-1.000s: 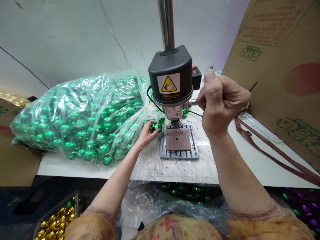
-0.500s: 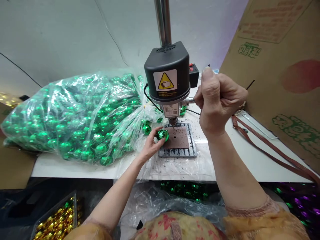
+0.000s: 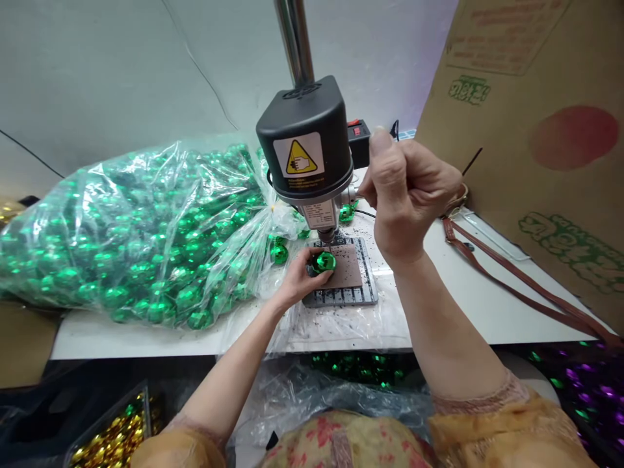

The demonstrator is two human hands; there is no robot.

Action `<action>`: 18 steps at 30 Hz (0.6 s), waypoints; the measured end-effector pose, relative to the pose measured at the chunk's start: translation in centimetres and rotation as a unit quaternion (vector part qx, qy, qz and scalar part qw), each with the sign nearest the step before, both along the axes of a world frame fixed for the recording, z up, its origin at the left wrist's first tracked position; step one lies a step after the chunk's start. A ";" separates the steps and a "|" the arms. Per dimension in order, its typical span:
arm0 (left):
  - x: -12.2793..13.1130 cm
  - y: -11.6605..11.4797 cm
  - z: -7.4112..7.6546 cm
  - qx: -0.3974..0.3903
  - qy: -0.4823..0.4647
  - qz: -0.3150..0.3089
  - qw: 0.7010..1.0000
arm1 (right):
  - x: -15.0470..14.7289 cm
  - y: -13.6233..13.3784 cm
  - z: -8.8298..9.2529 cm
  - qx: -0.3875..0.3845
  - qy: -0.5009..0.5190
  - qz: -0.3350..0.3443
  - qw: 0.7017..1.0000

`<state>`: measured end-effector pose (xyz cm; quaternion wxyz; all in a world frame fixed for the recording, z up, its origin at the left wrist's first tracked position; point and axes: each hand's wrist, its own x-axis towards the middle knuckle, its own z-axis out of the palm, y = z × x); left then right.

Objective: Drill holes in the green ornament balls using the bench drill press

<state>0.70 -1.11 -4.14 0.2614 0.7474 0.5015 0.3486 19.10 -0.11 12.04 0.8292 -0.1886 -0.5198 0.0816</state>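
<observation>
A shiny green faceted ball (image 3: 325,261) is pinched between the thumb and fingers of my left hand (image 3: 301,278). It sits over the brown board (image 3: 348,268) on the grey slotted base (image 3: 341,297), just under the chuck (image 3: 327,235) of a small black drill press (image 3: 305,140). My right hand (image 3: 409,195) is closed in a fist around the feed handle at the press's right side; the fingers hide most of that handle. Whether the drill bit touches the ball I cannot tell.
A big clear bag (image 3: 131,240) of green balls lies left of the press, with loose balls (image 3: 279,252) near its tied neck. Dark chips litter the white table (image 3: 439,305). A brown strap (image 3: 517,286) and a large cardboard box (image 3: 531,149) stand right. Gold beads (image 3: 110,435) lie below left.
My left hand has brought the green ball rightward on the board, in under the chuck. My right hand keeps its grip on the handle. The whole view has shifted slightly.
</observation>
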 end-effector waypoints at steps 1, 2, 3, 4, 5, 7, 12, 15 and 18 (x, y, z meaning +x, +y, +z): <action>0.2 0.1 -0.1 0.009 0.008 0.001 1.000 | 0.0 0.0 0.0 -0.001 -0.001 0.000 1.000; 0.3 0.2 -0.1 0.019 0.015 -0.001 1.000 | 0.0 -0.1 0.0 -0.002 -0.001 -0.002 1.000; 0.6 0.3 -0.1 0.030 0.021 -0.003 0.999 | 0.0 -0.1 0.0 -0.003 -0.001 -0.004 1.000; 0.8 0.3 -0.1 0.038 0.025 -0.004 0.999 | 0.0 -0.2 0.0 -0.003 0.000 -0.005 1.000; 1.1 0.3 -0.2 0.044 0.027 -0.005 0.999 | 0.0 -0.2 0.0 -0.004 0.001 -0.005 1.000; 1.9 0.2 -0.4 0.044 0.020 0.004 0.999 | 0.0 -0.3 0.1 -0.015 0.003 -0.006 1.000; 3.3 -0.4 -1.3 -0.003 -0.060 0.074 0.995 | 0.0 -0.2 0.4 -0.006 0.006 0.003 1.000; 3.6 -0.6 -1.8 -0.004 -0.097 0.080 0.992 | 0.0 -0.2 0.4 -0.011 0.001 -0.008 1.000; 3.6 -0.7 -1.9 0.003 -0.112 0.076 0.991 | -0.1 -0.3 0.0 0.006 0.001 -0.013 1.000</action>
